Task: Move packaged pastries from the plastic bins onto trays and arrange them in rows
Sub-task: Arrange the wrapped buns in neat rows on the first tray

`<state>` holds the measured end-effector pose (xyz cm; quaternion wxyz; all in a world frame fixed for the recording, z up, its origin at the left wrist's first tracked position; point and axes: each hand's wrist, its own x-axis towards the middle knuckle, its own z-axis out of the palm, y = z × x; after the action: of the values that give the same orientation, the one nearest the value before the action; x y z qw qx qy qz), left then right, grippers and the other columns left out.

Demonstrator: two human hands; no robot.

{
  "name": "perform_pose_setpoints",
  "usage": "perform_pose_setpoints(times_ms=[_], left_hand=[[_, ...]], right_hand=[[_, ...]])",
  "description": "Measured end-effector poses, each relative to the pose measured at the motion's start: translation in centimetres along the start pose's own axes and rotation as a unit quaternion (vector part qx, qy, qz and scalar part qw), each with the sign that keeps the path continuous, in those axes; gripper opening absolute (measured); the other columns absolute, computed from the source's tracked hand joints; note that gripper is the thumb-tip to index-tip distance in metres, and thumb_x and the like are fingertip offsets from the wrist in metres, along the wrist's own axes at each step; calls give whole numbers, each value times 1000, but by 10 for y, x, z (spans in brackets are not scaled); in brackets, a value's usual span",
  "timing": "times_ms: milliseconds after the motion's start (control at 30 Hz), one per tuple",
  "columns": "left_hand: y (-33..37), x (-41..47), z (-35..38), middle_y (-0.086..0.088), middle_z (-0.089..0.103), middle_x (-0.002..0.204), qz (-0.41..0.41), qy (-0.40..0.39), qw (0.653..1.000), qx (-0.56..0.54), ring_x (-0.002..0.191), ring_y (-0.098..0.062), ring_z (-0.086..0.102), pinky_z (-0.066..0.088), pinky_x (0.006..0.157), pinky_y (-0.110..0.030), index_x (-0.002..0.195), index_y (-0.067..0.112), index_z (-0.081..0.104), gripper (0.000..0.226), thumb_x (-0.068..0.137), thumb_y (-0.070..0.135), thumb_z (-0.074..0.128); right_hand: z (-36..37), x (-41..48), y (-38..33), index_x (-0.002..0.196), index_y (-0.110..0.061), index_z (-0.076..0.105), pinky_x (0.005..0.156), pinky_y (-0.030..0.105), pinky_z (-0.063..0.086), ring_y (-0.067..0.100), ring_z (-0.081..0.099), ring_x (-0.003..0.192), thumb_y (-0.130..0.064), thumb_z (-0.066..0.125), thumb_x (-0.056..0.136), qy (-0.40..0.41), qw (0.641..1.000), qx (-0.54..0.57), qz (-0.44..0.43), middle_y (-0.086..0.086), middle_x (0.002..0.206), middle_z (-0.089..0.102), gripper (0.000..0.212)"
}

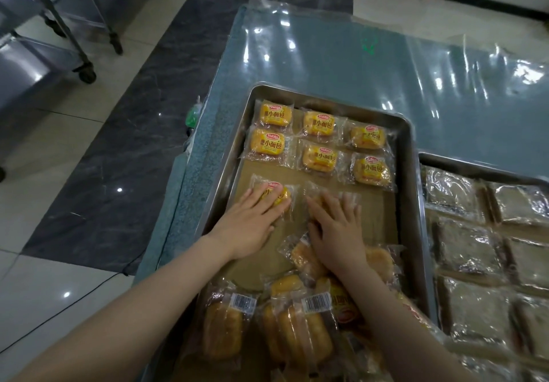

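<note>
**Squarely finishing the third row**

Now the left hand (252, 221) lies flat, fingers released, pressing a pastry packet (274, 194) at the tray (411, 191) centre-left. The right hand (335, 230) seemingly presses another flat beside it. Align both under the columns above; loose packets (294, 331) wait lower-centre.

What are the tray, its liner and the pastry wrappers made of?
Tray: looks like bare metal, dull grey with a rolled, glinting rim. Liner: likely brown paper or card, matte and flat. Pastry wrappers: thin clear plastic film, glossy and crinkled, with printed yellow labels.
</note>
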<state>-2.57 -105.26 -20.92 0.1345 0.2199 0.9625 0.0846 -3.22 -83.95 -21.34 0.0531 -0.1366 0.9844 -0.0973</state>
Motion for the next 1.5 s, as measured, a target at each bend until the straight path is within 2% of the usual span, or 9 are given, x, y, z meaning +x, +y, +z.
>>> perform_pose_setpoints(times_ms=[100,267,467,667,733,900,1267,1367,1500], left_hand=[[-2,8,0,5,-28,150,-20,23,1000,8,135,-19,-35,-24,107,-33,142,33,-19,76,93,9,34],[-11,15,0,5,-26,151,-36,43,998,26,133,-18,-36,-24,108,-32,142,33,-18,71,94,18,33],[-2,5,-3,3,-19,153,-40,78,996,-7,138,-15,-27,-14,113,-33,147,29,-9,70,96,32,38],[17,-56,4,15,-9,154,-60,68,987,-134,140,-2,-13,1,114,-28,143,40,-1,62,97,31,40],[22,-80,9,19,-2,153,-72,53,982,-169,140,1,-7,4,114,-27,141,44,4,60,97,30,42],[35,-121,18,15,8,154,-52,25,982,-181,141,-1,3,5,112,-21,147,35,16,57,97,34,44],[41,-140,12,7,46,138,-120,33,980,-153,125,-14,42,36,103,-32,141,28,35,82,71,42,76],[42,-129,4,4,51,129,-155,119,968,-159,117,-15,47,38,99,-31,136,25,41,75,72,35,78],[38,-117,-6,11,48,120,-179,199,930,-253,107,-9,47,41,94,-30,133,25,44,66,75,29,76]], right_hand=[[7,11,-1,149,-40,-7,107,52,-22,42,-33,135,-57,30,93,-53,997,-48,-36,6,155,-27,69],[14,28,-6,147,-35,-21,104,52,-26,38,-43,130,-69,28,88,-77,994,-59,-46,10,146,-45,84],[3,28,-15,148,-39,-9,108,48,-20,33,-31,137,-63,33,91,-67,997,44,-15,2,153,-28,76],[-23,-29,0,131,-30,51,97,37,44,20,48,119,-66,51,80,-71,985,139,70,-10,131,46,62],[-21,-49,0,139,-29,44,100,41,40,23,45,122,-70,51,79,-138,985,84,55,-8,139,43,74],[-15,-69,-8,146,-26,32,106,42,32,28,34,131,-7,45,91,-105,991,42,69,2,148,37,59],[-16,-85,-10,121,-22,57,84,34,50,17,55,100,-14,65,85,40,955,216,200,-2,115,56,38],[-23,-86,-7,112,-29,66,65,15,30,7,48,91,-15,60,89,153,949,199,188,-11,109,51,27],[-21,-83,-2,116,-35,67,87,22,44,7,50,112,-14,56,92,-16,986,150,70,-13,134,51,33]])
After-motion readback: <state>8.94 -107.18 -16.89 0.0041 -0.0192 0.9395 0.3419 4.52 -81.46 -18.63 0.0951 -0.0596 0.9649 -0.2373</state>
